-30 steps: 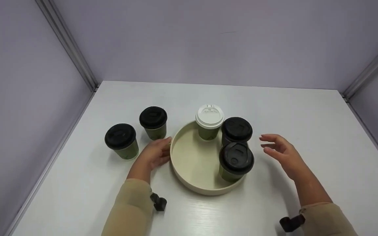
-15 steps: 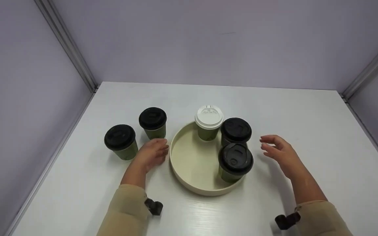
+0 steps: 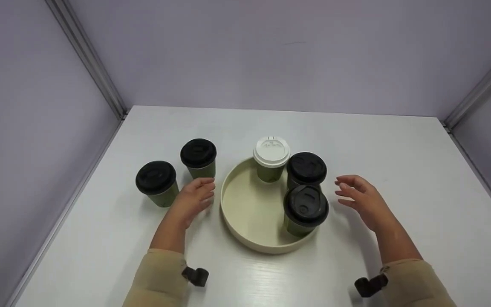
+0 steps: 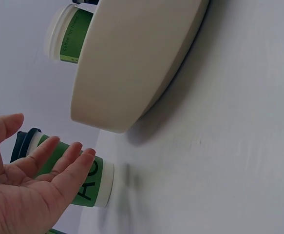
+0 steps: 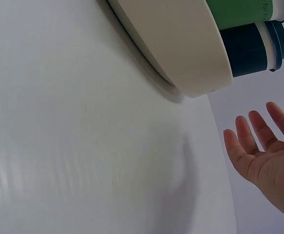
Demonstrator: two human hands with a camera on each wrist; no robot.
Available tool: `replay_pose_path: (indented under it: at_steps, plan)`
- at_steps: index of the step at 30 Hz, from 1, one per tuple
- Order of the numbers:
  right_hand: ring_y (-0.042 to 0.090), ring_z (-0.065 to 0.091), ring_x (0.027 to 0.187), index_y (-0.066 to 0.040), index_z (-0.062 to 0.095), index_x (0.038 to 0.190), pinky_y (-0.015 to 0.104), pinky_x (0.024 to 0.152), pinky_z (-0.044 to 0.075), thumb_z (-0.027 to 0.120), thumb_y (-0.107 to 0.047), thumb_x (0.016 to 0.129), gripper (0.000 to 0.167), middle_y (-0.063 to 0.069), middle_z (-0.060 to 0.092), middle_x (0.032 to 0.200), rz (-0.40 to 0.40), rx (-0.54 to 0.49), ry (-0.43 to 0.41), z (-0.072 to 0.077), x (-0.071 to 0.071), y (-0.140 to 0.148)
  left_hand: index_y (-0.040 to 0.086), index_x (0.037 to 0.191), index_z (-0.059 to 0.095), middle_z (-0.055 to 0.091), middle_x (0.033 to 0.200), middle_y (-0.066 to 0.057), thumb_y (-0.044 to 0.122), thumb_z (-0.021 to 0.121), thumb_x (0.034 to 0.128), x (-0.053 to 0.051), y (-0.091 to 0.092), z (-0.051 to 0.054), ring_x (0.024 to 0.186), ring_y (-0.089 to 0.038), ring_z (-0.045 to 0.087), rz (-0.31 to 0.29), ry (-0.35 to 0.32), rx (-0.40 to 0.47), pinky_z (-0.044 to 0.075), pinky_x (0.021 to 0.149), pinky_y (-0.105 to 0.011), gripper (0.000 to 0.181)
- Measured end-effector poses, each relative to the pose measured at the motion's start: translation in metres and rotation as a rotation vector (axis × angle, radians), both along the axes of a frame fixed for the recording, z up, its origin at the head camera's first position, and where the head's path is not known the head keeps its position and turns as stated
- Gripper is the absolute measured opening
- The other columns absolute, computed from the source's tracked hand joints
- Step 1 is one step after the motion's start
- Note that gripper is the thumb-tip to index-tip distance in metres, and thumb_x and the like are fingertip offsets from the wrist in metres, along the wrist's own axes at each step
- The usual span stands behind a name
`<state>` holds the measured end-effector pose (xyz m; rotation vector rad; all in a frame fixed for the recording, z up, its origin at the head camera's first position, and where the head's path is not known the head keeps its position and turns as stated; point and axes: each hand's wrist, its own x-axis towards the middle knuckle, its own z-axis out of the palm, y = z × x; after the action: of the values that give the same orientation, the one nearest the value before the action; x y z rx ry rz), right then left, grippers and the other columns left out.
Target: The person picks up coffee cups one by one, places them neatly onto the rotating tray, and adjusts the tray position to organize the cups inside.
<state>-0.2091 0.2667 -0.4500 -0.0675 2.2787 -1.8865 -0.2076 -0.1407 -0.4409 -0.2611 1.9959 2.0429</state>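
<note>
Fingers (image 5: 263,130) loosely spread, the left hand (image 3: 191,201) and right hand (image 3: 365,204) flank the cream tray (image 3: 252,209), just apart from it.

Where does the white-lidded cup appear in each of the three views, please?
Head: white-lidded cup just right of centre, inside the far edge of the tray.
Left wrist: white-lidded cup at upper left, partly hidden by the tray.
Right wrist: not in it.
Shared landmark: the tray.

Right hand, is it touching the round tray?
Apart. The right wrist view shows a clear gap between the right hand and the round tray, with bare white table and wall visible.
</note>
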Motion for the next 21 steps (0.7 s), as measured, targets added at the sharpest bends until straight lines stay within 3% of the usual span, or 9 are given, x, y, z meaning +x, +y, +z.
replay_pose_path:
  at_steps: [7, 13, 21]
  plan:
    - [0.031, 0.046, 0.118, -0.001, 0.041, 0.127, 0.038, 0.092, 0.043, 0.051, -0.035, 0.094, 0.048, 0.021, 0.036, 0.135, 0.006, -0.032, -0.032, -0.003, 0.0, -0.001, 0.006, 0.126, 0.047, 0.038, 0.138, -0.016, 0.019, 0.052, 0.0932, 0.006, 0.0, 0.01, 0.127, -0.031, 0.036, -0.016, 0.019, -0.013, 0.032, 0.102, -0.043, 0.036]
    - [0.038, 0.041, 0.121, 0.001, 0.038, 0.129, 0.043, 0.094, 0.042, 0.05, -0.033, 0.094, 0.05, 0.023, 0.034, 0.136, 0.012, -0.081, -0.07, -0.007, -0.001, -0.004, 0.004, 0.126, 0.046, 0.038, 0.138, -0.018, 0.017, 0.05, 0.094, 0.009, -0.002, 0.01, 0.128, -0.033, 0.036, -0.016, 0.024, 0.002, 0.031, 0.103, -0.044, 0.035]
    - [0.027, 0.052, 0.11, 0.005, 0.034, 0.132, 0.042, 0.091, 0.044, 0.049, -0.036, 0.094, 0.057, 0.024, 0.036, 0.134, -0.009, -0.09, -0.143, -0.017, -0.003, -0.009, 0.003, 0.127, 0.045, 0.038, 0.137, -0.018, 0.018, 0.05, 0.0937, 0.012, -0.006, 0.009, 0.127, -0.032, 0.036, -0.016, 0.022, 0.003, 0.031, 0.102, -0.044, 0.037]
